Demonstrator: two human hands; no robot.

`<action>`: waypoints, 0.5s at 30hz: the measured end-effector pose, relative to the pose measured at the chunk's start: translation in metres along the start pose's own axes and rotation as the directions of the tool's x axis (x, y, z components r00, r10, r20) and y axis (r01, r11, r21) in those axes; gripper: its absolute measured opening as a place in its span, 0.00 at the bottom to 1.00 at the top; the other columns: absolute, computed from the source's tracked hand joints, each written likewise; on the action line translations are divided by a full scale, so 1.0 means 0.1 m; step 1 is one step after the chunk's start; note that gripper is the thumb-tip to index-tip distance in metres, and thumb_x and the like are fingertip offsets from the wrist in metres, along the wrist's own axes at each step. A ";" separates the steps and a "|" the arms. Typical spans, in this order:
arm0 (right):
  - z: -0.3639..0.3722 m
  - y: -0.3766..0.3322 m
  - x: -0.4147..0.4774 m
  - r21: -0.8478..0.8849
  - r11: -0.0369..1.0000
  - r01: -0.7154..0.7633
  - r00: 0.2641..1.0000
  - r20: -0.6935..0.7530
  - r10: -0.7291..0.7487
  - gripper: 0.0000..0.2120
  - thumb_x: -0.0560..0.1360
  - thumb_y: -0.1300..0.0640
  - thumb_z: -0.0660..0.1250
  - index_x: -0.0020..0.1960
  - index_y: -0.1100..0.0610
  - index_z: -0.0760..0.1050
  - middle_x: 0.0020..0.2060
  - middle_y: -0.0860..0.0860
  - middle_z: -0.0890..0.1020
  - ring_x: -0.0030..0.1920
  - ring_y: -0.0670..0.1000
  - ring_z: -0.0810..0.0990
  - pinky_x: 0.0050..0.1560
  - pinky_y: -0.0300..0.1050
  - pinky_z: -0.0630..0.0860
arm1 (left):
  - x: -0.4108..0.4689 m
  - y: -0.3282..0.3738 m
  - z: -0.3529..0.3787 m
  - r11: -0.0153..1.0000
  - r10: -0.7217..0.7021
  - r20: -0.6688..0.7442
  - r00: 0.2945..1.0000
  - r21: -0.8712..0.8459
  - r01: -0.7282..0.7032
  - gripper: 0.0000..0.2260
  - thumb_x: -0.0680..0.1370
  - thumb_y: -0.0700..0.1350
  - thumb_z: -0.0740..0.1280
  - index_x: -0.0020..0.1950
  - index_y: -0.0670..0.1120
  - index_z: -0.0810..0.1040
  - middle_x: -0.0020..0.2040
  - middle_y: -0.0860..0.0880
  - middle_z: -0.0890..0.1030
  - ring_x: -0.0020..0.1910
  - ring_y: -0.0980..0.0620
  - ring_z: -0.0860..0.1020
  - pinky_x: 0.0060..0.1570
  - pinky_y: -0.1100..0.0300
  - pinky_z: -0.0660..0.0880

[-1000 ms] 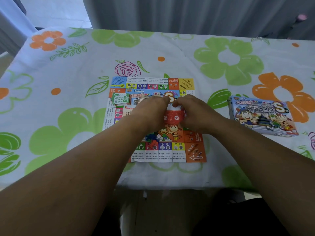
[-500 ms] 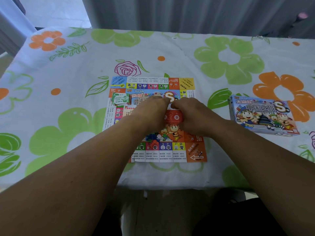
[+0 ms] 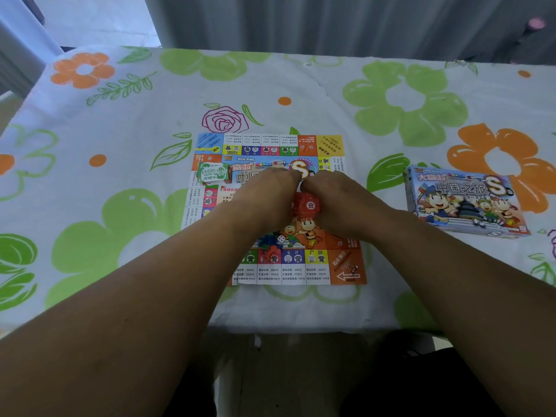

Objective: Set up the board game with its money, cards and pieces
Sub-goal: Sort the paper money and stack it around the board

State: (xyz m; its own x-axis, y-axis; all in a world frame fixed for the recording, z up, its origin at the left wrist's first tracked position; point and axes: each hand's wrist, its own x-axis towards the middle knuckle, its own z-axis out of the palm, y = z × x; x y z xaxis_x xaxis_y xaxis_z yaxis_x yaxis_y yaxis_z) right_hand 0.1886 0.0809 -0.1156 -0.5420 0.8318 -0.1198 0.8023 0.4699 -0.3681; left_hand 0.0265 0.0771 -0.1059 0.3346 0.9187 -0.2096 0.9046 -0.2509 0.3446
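The paper game board (image 3: 270, 145) lies flat in the middle of the table. My left hand (image 3: 267, 197) and my right hand (image 3: 340, 200) meet over its centre, fingers curled down and fingertips touching at the far side. Between them shows a red stack of cards (image 3: 305, 204), which both hands hold by its sides; their fingertips are hidden. A green stack of paper money (image 3: 212, 173) rests on the board's left part. A white die (image 3: 281, 239), blue pieces (image 3: 266, 240) and orange pieces (image 3: 272, 252) sit near the board's front edge.
The game box (image 3: 463, 203) lies on the flowered tablecloth (image 3: 120, 206) to the right of the board. The table's front edge (image 3: 301, 323) runs just behind my forearms. Curtains hang beyond the far edge.
Both hands have crept slightly farther across the board and closed together, so their fingertips now touch above the red cards. Less of the red stack shows.
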 end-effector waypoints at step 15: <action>-0.04 0.02 0.00 -0.026 0.998 -0.062 0.997 0.033 0.063 0.23 0.71 0.62 0.72 0.65 0.57 0.72 0.58 0.56 0.75 0.59 0.57 0.73 0.57 0.54 0.75 | -0.05 -0.02 -0.17 0.975 -0.093 0.034 0.995 -0.200 0.098 0.24 0.75 0.39 0.72 0.70 0.47 0.72 0.64 0.47 0.79 0.60 0.46 0.78 0.52 0.58 0.73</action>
State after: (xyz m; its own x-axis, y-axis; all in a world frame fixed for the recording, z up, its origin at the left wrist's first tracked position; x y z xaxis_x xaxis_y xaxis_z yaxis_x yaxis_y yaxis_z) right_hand 0.1908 0.0830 -0.1127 -0.4984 0.8496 -0.1728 0.8406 0.4247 -0.3363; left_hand 0.0188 0.0781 -0.0903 0.2576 0.9272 -0.2719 0.8617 -0.0932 0.4988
